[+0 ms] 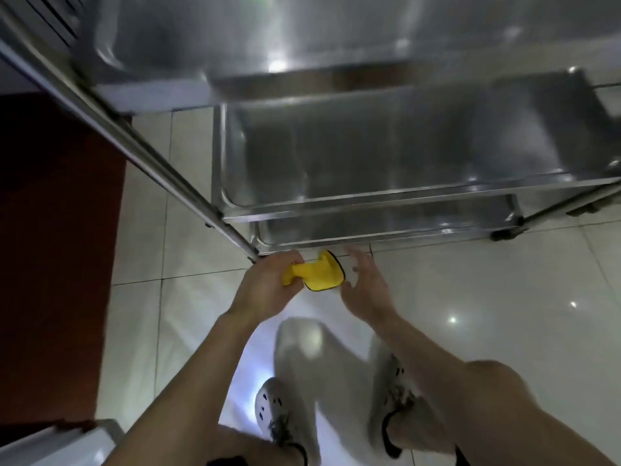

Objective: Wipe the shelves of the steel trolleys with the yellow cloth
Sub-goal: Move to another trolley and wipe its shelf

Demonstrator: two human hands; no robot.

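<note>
**Cloth Held in Front of the Trolley's Lowest Shelf**

In the head view, the person stood on glossy pale floor tiles (487,331) and looked down at a steel trolley (215,163). Both bare forearms reached forward toward its near lower corner.

The left hand (265,280) was curled round one bunched end of the yellow cloth (319,274) and gripped it. The rest of the cloth, edged with a dark trim, stuck out to the right. The right hand (363,284) held nothing. Its fingers were spread and loosely bent just beside the free end of the cloth. Motion blur hid whether it touched the fabric.

The cloth was in the air between the two hands, just in front of the rim of the bottom shelf (386,227) and not on any shelf. Above that, the middle shelf (403,146) showed as a shallow steel tray with a raised lip. The top shelf (268,45) filled the upper part of the frame and carried bright reflections. A steel upright (151,156) ran diagonally from the upper left down to the corner next to the left hand. A dark castor (504,234) sat under the right end of the trolley.

A dark red floor area (50,230) lay to the left of the tiles. Two pale shoes (275,408) showed blurred at the bottom, and a white object (50,445) sat in the lower left corner.
</note>
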